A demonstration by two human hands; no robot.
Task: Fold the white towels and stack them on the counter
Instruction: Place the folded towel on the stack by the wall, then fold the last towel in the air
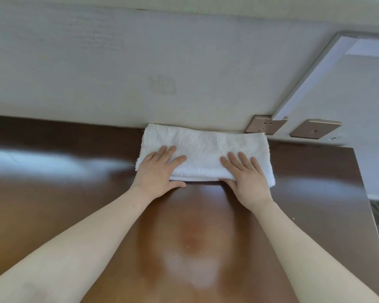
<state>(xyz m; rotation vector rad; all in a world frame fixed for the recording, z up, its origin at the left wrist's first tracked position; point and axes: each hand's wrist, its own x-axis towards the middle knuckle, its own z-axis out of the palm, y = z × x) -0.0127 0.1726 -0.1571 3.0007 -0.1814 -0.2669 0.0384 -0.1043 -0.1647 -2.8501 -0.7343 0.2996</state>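
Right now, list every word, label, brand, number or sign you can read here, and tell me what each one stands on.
No readable text anywhere.
Faint embossed patch on the pale textured wall: too blurred to read, may not be writing.
Two bronze square wall plates: no legible marks.
Folded white terry towel: no label showing.

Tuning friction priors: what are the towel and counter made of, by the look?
Towel: white terry cloth, probably cotton: nubby pile, soft rounded fold. Counter: glossy brown wood or laminate, cannot tell which: smooth, strong glare.
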